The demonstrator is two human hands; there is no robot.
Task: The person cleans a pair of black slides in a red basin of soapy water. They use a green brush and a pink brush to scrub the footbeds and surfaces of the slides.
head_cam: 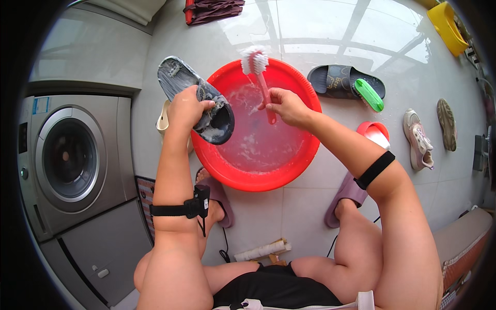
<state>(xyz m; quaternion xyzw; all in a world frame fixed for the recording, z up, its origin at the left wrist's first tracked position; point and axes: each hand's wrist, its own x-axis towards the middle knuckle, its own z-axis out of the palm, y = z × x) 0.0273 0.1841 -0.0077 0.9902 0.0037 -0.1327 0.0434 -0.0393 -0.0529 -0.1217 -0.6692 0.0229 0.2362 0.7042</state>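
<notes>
My left hand [190, 106] grips a dark slide sandal [219, 118] by its strap, tilted over the left rim of a red plastic basin [255, 182]. White suds coat the sandal's footbed and strap. Between the thumb and fingers of my right hand [286, 106] is the handle of a pink scrubbing brush [260, 77]. Its white bristles point up near the basin's far rim. Cloudy, foamy water [259, 131] fills the basin's bottom. The matching slide sandal [335, 81] lies on the floor to the right, with a green-backed scrub brush [369, 95] resting against it.
Right of the basin are a small red container [372, 133] with white contents, a sneaker [417, 139] and another shoe [446, 124]. A front-loading washing machine [71, 159] stands at left. A cream-coloured shoe [162, 118] sits behind my left forearm. Cables lie near my feet.
</notes>
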